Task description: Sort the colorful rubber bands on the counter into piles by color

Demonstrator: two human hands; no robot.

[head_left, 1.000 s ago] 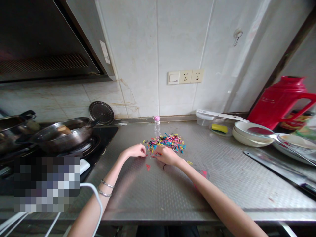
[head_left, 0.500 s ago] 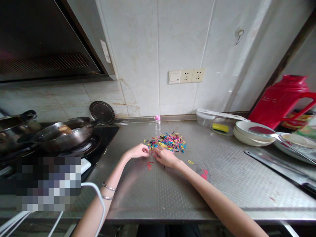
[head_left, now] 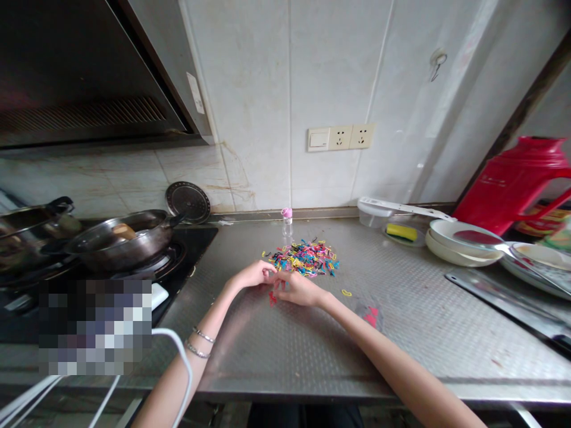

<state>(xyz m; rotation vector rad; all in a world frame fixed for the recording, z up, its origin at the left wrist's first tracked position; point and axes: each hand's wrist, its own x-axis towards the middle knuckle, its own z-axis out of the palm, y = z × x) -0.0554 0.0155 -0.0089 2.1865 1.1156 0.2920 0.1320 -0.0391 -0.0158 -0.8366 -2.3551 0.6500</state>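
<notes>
A pile of small coloured rubber bands (head_left: 307, 257) lies on the steel counter. In front of its left side, my left hand (head_left: 254, 275) has its fingers curled inward, the fingertips meeting those of my right hand. My right hand (head_left: 298, 289) is bent over the counter, fingers and thumb drawn together toward the left. Whatever the fingertips hold is too small to make out. Just under my right hand lie several red rubber bands (head_left: 272, 298), partly covered. Behind the pile stands a small clear bottle with a pink cap (head_left: 286, 214).
A loose yellow band (head_left: 347, 292) and a clear bag with pink bits (head_left: 371, 315) lie to the right. Farther right are a cleaver (head_left: 499, 297), stacked bowls (head_left: 461, 252) and a red thermos (head_left: 513, 184). A pan (head_left: 120, 244) sits on the left stove. A white cable (head_left: 182, 351) crosses my left forearm.
My right hand has come slightly nearer to me, over the red bands. The two hands' fingertips are now together. The view has shifted slightly.
</notes>
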